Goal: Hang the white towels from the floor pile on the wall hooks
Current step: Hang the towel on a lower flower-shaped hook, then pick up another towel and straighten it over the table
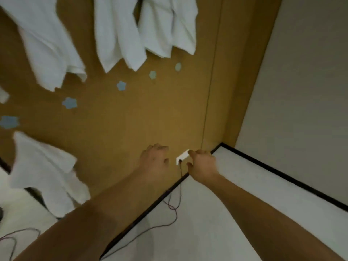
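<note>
Several white towels hang on the brown wall: one at the upper left [47,46], one at top centre [116,34], one at the top right [169,25] and one at the lower left [45,172]. Bare blue flower-shaped hooks [121,85] run in a slanting row between them. My left hand [154,159] is stretched out low in front of the wall, its fingers loosely curled and holding nothing. My right hand [202,162] reaches beside it, empty, with the thumb apart. The floor pile is out of view.
A white wall socket [182,156] sits between my hands, with a thin dark cable [177,204] trailing from it over the pale floor [235,194]. Black skirting [150,208] edges the wall. A grey side wall [301,91] closes the corner on the right.
</note>
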Available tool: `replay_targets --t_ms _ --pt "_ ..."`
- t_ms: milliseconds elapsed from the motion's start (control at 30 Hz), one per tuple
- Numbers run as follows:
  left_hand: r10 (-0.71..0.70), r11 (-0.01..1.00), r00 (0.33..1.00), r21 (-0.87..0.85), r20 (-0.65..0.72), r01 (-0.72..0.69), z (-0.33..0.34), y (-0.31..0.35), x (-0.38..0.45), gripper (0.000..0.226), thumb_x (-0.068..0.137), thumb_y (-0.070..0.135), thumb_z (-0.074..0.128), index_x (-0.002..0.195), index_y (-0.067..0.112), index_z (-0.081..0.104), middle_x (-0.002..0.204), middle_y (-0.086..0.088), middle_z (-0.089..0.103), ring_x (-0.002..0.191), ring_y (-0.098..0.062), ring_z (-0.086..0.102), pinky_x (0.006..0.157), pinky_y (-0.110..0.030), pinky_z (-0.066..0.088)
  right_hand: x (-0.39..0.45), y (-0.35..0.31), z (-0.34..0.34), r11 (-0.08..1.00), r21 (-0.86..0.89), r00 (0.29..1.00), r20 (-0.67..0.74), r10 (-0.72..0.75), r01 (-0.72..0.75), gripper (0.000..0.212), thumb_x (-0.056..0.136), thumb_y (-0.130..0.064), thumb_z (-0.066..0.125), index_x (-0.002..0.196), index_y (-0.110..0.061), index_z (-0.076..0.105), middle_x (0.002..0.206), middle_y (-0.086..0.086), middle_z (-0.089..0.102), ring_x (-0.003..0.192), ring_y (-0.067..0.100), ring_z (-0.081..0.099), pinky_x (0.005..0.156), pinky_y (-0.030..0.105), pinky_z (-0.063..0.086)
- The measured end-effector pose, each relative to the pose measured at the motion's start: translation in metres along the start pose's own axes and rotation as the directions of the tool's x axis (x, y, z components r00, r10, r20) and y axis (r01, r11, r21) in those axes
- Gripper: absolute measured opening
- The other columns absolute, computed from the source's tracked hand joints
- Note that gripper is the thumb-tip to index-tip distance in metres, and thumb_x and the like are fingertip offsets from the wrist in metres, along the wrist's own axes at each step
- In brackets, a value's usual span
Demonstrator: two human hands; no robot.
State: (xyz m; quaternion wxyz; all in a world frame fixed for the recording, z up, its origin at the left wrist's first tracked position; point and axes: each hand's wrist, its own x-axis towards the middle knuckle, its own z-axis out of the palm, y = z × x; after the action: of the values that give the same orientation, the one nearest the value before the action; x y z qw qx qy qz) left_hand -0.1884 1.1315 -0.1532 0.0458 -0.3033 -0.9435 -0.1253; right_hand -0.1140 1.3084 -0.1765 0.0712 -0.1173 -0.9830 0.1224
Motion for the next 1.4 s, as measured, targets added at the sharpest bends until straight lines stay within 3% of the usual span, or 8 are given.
replay_targets --t_ms 100,300,467,633,833,1033,1233,1400 --pt "0.201 0.979 0.979 -0.055 0.043 -0.199 0.038 0.104 0.014 0.036 0.097 0.026 0.048 0.128 0.014 0.058 0.123 -0.007 0.057 0.109 -0.026 0.053 0.086 -0.037 0.048 -0.057 0.105 -0.026 0.986 -0.027 0.984 -0.06 0.165 -0.167 0.048 0.098 -0.034 0.048 0.143 -0.022 0.045 0.13 0.009 0.057 0.118 0.032 0.049 0.094 0.04 0.042" --pt "0.526 0.849 0.826 -0.18 0.204 -0.496 0.11 0.333 0.016 0.051 0.1 0.036 0.047 0.146 0.018 0.042 0.146 -0.007 0.044 0.128 -0.024 0.043 0.103 -0.038 0.041 -0.205 0.287 -0.074 0.838 -0.054 0.837 -0.118 0.534 -0.543 0.045 0.096 -0.037 0.051 0.138 -0.021 0.049 0.126 0.008 0.059 0.116 0.03 0.05 0.092 0.042 0.042" --pt "0.741 0.67 0.606 -0.256 0.291 -0.696 0.158 0.508 -0.026 0.051 0.098 0.038 0.048 0.146 0.021 0.041 0.146 -0.005 0.043 0.128 -0.025 0.043 0.106 -0.038 0.04 -0.346 0.39 -0.098 0.601 0.004 0.594 -0.146 0.791 -0.799 0.044 0.096 -0.038 0.052 0.137 -0.021 0.05 0.124 0.007 0.061 0.113 0.029 0.052 0.091 0.042 0.044" --pt "0.877 0.434 0.318 -0.312 0.361 -0.845 0.203 0.664 -0.089 0.051 0.097 0.04 0.048 0.144 0.023 0.042 0.143 -0.004 0.045 0.126 -0.025 0.044 0.103 -0.038 0.04 -0.481 0.456 -0.105 0.29 0.088 0.277 -0.139 0.951 -0.953 0.046 0.095 -0.038 0.052 0.139 -0.023 0.048 0.126 0.008 0.059 0.115 0.03 0.051 0.093 0.043 0.043" --pt "0.946 0.123 -0.016 -0.405 0.323 -0.906 0.249 0.844 -0.17 0.05 0.096 0.039 0.051 0.142 0.022 0.046 0.14 -0.004 0.046 0.124 -0.027 0.046 0.101 -0.041 0.042 -0.628 0.53 -0.118 -0.067 0.159 -0.084 -0.104 0.991 -0.985 0.047 0.096 -0.036 0.049 0.14 -0.021 0.047 0.13 0.007 0.057 0.12 0.03 0.048 0.095 0.041 0.039" --pt "0.908 -0.099 -0.271 -0.465 0.319 -0.88 0.275 1.006 -0.228 0.05 0.098 0.037 0.047 0.145 0.022 0.041 0.145 -0.006 0.042 0.127 -0.028 0.043 0.105 -0.041 0.038 -0.733 0.6 -0.147 -0.359 0.203 -0.372 -0.028 0.928 -0.911 0.048 0.097 -0.035 0.047 0.143 -0.021 0.045 0.126 0.006 0.057 0.119 0.028 0.049 0.097 0.041 0.039" --pt "0.841 -0.289 -0.461 -0.485 0.284 -0.825 0.297 1.141 -0.298 0.049 0.098 0.035 0.048 0.144 0.019 0.043 0.14 -0.008 0.046 0.123 -0.029 0.046 0.101 -0.041 0.041 -0.817 0.645 -0.161 -0.533 0.29 -0.554 0.01 0.833 -0.795 0.046 0.098 -0.036 0.047 0.141 -0.02 0.046 0.127 0.007 0.057 0.119 0.029 0.049 0.096 0.039 0.04" --pt "0.75 -0.396 -0.579 -0.484 0.32 -0.78 0.335 1.217 -0.378 0.049 0.096 0.037 0.048 0.142 0.02 0.044 0.136 -0.006 0.048 0.12 -0.028 0.048 0.098 -0.041 0.043 -0.901 0.685 -0.152 -0.639 0.333 -0.656 0.077 0.751 -0.693 0.046 0.097 -0.036 0.047 0.141 -0.02 0.047 0.128 0.008 0.057 0.119 0.03 0.05 0.095 0.04 0.04"
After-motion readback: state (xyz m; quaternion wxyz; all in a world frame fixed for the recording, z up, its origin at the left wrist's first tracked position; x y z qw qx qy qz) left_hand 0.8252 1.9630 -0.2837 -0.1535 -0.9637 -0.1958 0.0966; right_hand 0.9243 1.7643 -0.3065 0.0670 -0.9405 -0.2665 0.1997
